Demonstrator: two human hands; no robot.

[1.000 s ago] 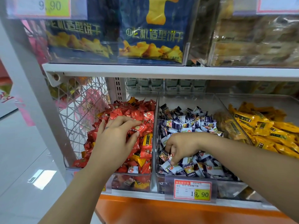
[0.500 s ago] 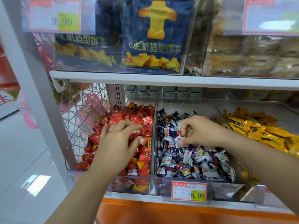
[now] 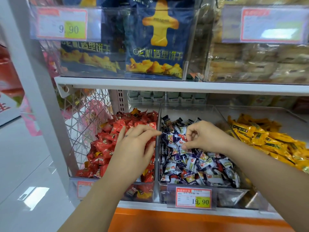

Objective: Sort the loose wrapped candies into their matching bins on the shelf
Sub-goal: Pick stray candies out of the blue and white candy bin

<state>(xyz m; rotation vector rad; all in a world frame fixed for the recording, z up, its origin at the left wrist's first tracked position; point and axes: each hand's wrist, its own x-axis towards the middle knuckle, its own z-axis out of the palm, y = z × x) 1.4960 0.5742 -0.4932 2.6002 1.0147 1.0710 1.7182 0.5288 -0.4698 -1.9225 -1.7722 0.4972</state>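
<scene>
Several yellow strays (image 3: 144, 172) lie unsorted in the red bin (image 3: 75, 186) beneath the relaxed left hand (image 3: 133, 151), while the right hand (image 3: 205, 138) pinches a candy (image 3: 183, 137) over the blue bin (image 3: 230, 196).

Blue biscuit bags (image 3: 157, 39): upright in a clear case, top row.
Upper price tag (image 3: 61, 24): reads 9.90.
Lower price tag (image 3: 194, 197): red-bordered, reads 19.90.
Wire mesh panel (image 3: 83, 118): white, left end.
Orange panel (image 3: 167, 221): along the bottom.
Floor (image 3: 25, 164): pale, glossy.
</scene>
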